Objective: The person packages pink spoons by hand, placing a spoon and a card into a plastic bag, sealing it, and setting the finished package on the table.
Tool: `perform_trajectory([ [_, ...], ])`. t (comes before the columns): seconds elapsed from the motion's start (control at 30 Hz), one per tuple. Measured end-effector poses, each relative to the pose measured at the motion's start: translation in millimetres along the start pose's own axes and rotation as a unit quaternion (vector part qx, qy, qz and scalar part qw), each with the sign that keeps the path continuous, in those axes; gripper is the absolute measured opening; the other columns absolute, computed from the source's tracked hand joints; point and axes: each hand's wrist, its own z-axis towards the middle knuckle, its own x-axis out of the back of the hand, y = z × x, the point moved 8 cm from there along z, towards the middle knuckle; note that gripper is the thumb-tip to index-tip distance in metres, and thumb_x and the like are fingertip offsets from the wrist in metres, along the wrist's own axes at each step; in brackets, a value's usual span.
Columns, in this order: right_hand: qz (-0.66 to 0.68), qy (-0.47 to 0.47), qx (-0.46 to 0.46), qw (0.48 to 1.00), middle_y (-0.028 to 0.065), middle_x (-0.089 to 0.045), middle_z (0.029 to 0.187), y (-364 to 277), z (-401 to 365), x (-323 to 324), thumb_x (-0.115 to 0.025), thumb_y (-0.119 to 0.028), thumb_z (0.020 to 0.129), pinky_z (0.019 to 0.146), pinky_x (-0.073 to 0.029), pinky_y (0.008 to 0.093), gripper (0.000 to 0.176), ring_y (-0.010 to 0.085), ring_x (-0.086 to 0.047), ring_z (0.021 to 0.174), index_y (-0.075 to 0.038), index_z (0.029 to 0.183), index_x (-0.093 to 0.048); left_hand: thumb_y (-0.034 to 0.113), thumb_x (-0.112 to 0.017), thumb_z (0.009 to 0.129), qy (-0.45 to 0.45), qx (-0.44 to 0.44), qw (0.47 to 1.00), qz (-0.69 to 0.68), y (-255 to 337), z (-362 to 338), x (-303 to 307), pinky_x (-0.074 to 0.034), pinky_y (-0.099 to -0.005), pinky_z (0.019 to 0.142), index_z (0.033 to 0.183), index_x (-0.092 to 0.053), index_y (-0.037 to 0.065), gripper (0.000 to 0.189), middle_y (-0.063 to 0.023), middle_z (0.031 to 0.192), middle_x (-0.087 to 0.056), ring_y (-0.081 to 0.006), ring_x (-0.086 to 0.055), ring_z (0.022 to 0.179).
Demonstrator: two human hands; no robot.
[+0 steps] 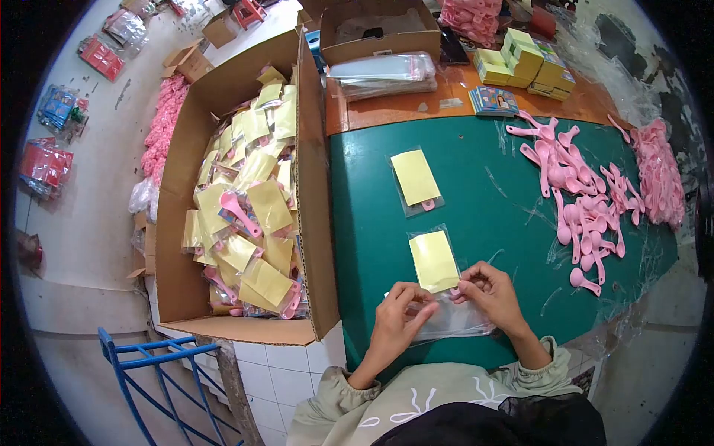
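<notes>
Just in front of me on the table lies a clear plastic bag with a yellow card inside. A bit of pink shows at its lower right corner, by my right hand. That hand pinches the bag's lower edge between thumb and fingers. My left hand is at the lower left of the same bag, thumb and index finger close together at the plastic; the exact contact is hard to see. Beneath both hands rests a stack of clear plastic bags. Farther off lies another bagged yellow card with a pink tip showing.
Left of the table stands a large cardboard box full of bagged cards and pink spoons. Loose pink spoons are heaped on the right. At the back are small yellow boxes, picture cards and plastic sleeves. A blue trolley stands lower left.
</notes>
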Motion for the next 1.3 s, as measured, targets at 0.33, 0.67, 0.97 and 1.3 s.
perform_trajectory([
  [0.33,-0.027,0.052,0.044,0.997,0.0098,-0.054,0.087,-7,-1,-3,-0.056,0.004,0.084,0.063,-0.057,0.0281,0.019,0.0174,-0.064,0.077,0.004,0.102,-0.048,0.003,-0.061,0.085,0.051,0.064,0.988,-0.128,-20,-2,-1,-0.049,-0.0206,0.056,0.105,-0.048,-0.001,0.025,-0.0054,0.089,-0.054,-0.0073,-0.056,0.071],
  [0.67,-0.114,0.022,0.081,0.99,0.0098,-0.056,0.092,-23,-5,-7,-0.054,0.002,0.086,0.067,-0.056,0.0264,0.038,0.0161,-0.063,0.08,0.0,0.123,-0.05,0.004,-0.062,0.082,0.018,0.014,1.0,0.016,17,4,9,-0.051,-0.0229,0.06,0.124,-0.05,0.004,0.043,-0.0104,0.113,-0.055,-0.0115,-0.057,0.082],
  [0.97,-0.713,0.306,0.178,0.605,0.0189,-0.059,0.088,-125,53,130,-0.063,-0.016,0.08,0.068,-0.048,0.0411,0.021,0.0354,-0.059,0.079,0.001,0.089,-0.055,0.017,-0.067,0.079,0.08,-0.182,0.959,0.203,72,70,20,-0.047,-0.0346,0.083,0.114,-0.052,0.002,0.041,-0.0185,0.114,-0.053,-0.0329,-0.057,0.096],
  [1.3,-0.607,0.416,0.111,0.668,0.0197,-0.06,0.081,-108,58,219,-0.055,-0.019,0.083,0.064,-0.045,0.0446,0.02,0.0365,-0.058,0.072,0.0,0.09,-0.057,0.012,-0.068,0.074,-0.178,-0.219,0.938,0.2,39,40,-67,-0.045,-0.0399,0.067,0.098,-0.054,0.004,0.029,-0.0126,0.085,-0.052,-0.0299,-0.056,0.077],
])
